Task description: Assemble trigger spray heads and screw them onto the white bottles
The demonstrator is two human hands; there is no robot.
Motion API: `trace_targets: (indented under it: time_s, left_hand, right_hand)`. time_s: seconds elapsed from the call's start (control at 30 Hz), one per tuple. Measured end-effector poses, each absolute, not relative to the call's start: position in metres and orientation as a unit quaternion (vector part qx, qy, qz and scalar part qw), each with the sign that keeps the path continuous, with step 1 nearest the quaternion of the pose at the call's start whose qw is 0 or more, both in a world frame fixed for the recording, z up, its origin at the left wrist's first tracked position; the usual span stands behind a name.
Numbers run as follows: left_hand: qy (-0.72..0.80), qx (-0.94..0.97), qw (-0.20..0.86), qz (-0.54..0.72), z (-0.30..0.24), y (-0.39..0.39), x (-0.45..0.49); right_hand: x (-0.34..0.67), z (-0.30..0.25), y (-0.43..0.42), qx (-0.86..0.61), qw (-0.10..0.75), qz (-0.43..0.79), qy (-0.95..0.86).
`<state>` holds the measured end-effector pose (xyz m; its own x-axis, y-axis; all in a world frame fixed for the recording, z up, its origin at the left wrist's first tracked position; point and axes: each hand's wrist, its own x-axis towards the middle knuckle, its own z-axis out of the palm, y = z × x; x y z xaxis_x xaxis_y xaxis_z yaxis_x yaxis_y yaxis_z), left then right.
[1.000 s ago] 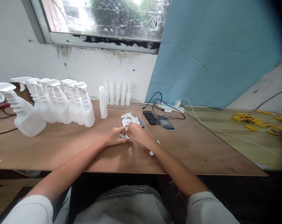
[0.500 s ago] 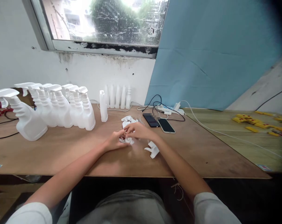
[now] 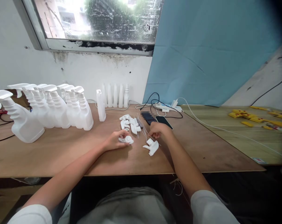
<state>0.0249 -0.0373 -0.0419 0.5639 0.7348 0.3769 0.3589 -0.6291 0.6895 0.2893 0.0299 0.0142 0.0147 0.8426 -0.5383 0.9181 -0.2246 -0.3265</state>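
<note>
My left hand (image 3: 116,140) rests on the brown table (image 3: 61,149) with its fingers closed around a white spray trigger head (image 3: 127,140). My right hand (image 3: 158,130) is curled, pinching at thin clear dip tubes (image 3: 143,129) that lie beside a small heap of loose white trigger heads (image 3: 129,122). Another white trigger head (image 3: 151,147) lies on the table just in front of my right hand. What my right fingers hold, if anything, is too small to make out.
A row of several white spray bottles (image 3: 49,107) with triggers stands at the left. Open white bottles (image 3: 100,105) stand near the wall. Two phones (image 3: 163,120) and cables (image 3: 164,107) lie behind my right hand. Yellow parts (image 3: 252,116) sit far right.
My hands have come apart. The right hand moved right from the left hand toward the thin tubes near the phones, while the left hand stayed on its trigger head.
</note>
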Motion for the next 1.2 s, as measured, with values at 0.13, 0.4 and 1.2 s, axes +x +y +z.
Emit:
trace_targets:
  time_s: [0.13,0.4,1.2]
  left_hand:
    - [0.323,0.848,0.277,0.317,-0.039,-0.038,0.025]
    - [0.308,0.848,0.287,0.324,-0.037,-0.038,0.025]
    - [0.315,0.844,0.301,0.313,-0.041,-0.035,0.026]
  right_hand:
    - [0.286,0.014,0.030,0.706,0.039,-0.318,0.631]
    - [0.281,0.046,0.009,0.592,-0.219,-0.333,0.700]
    - [0.222,0.014,-0.021,0.266,-0.395,-0.441,0.760]
